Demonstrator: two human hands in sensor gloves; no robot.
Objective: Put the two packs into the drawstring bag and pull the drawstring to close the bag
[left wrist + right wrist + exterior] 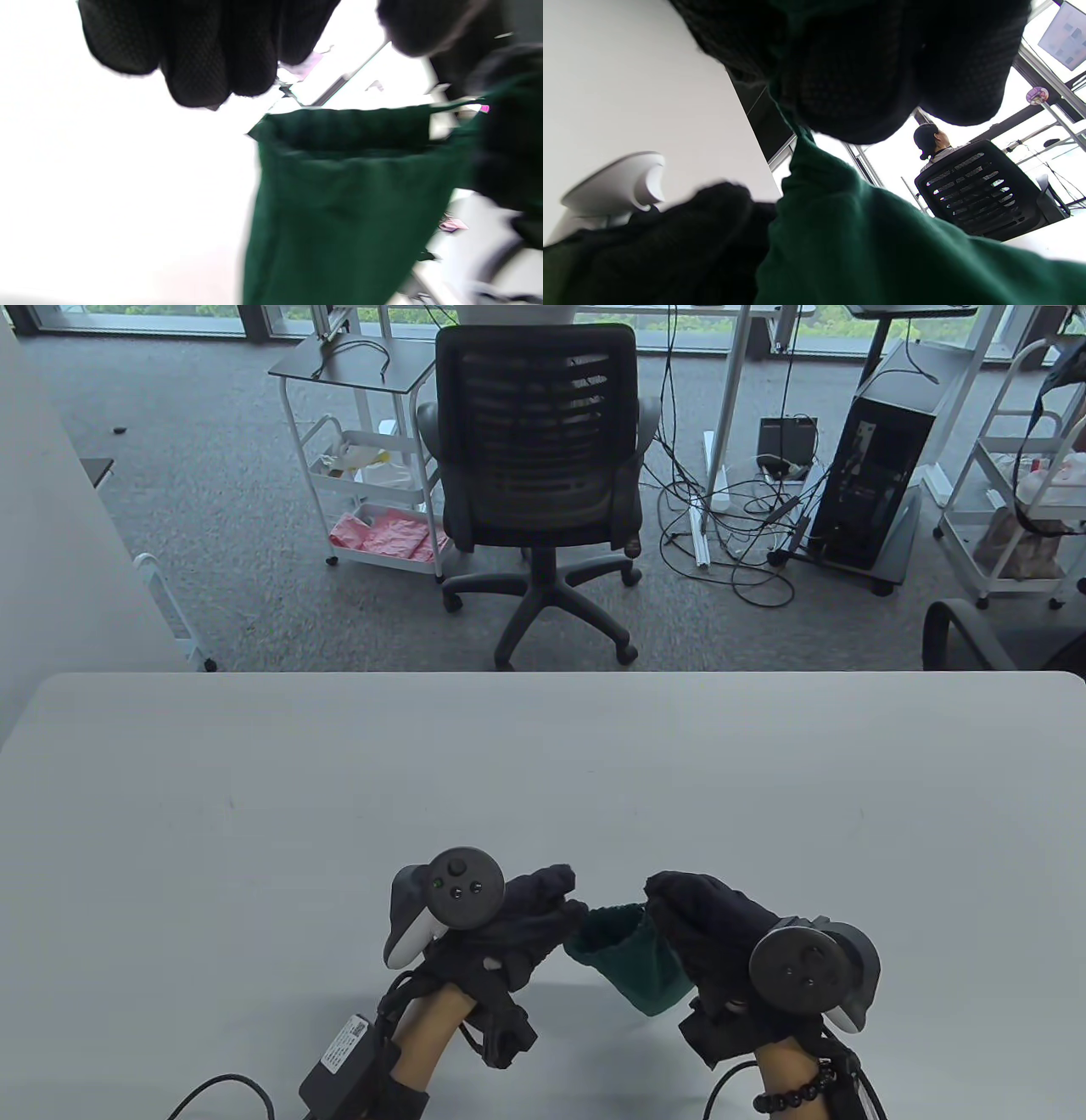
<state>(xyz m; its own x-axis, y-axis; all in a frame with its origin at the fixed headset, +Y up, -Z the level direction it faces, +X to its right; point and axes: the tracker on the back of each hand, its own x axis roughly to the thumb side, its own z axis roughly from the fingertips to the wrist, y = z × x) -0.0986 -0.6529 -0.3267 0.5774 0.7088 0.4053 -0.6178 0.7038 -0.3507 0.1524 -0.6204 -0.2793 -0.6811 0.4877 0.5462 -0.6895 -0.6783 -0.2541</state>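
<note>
Bag, green, mouth open, hangs between my hands just above worktop, near edge. L hand & R hand each pinch its rim, opposite sides.

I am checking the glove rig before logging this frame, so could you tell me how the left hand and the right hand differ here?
The left hand holds the green drawstring bag at its mouth's left edge; the right hand holds the right edge. The left hand's tracker looks partly white; the right hand's tracker looks mostly dark. Both wear black gloves and hold the bag open.
</note>
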